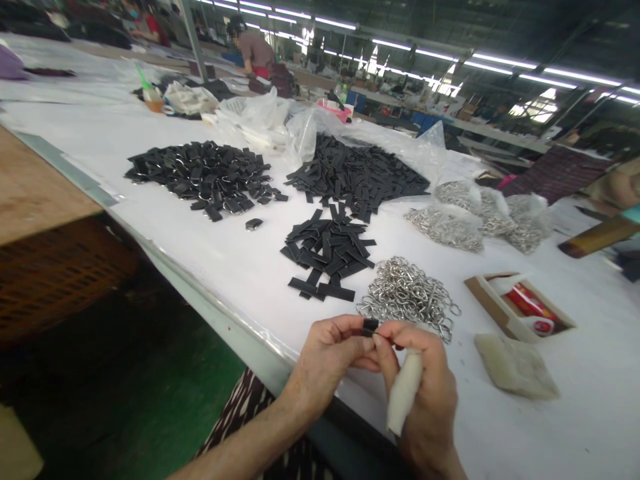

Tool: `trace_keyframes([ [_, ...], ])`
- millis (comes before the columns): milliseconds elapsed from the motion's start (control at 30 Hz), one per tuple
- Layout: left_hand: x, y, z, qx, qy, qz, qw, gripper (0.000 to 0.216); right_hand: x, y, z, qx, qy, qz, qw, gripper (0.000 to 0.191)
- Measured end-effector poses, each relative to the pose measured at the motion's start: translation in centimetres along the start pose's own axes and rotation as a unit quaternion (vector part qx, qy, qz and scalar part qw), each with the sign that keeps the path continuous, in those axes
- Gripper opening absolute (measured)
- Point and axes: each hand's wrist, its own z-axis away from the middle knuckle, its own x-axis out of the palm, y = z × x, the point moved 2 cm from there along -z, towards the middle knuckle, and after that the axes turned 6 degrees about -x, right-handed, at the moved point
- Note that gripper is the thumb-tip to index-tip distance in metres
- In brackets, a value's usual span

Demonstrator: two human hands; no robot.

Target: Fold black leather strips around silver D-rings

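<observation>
My left hand (pixel 333 350) pinches a short black webbing strap (pixel 370 325) between thumb and fingers, just in front of a pile of silver metal rings (pixel 407 293). My right hand (pixel 425 387) meets it from the right, its thumb and index finger closed at the strap's near end. Across the right palm lies a pale, wrapped, handle-like piece (pixel 405 393); its far end is hidden by the fingers. Whether a ring is on the strap cannot be made out. Loose black straps (pixel 327 250) lie beyond the left hand.
Finished-looking black straps with rings (pixel 200 173) form a heap at left; a larger strap pile (pixel 355 170) lies behind. Bagged rings (pixel 445 227), an open cardboard box (pixel 493 313) and a yellowish block (pixel 515 367) sit at right. The table edge (pixel 210 310) runs along the left.
</observation>
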Motion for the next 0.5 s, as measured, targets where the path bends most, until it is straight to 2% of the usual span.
trace_keyframes([
  [267, -0.09, -0.45, -0.08, -0.019, 0.026, -0.014, 0.999, 0.009, 0.14, 0.27, 0.03, 0.079, 0.007, 0.009, 0.997, 0.009],
  [500, -0.09, -0.56, -0.25, -0.030, 0.069, -0.013, 0.997, 0.019, 0.02, -0.13, -0.51, 0.089, 0.004, 0.014, 0.996, 0.007],
])
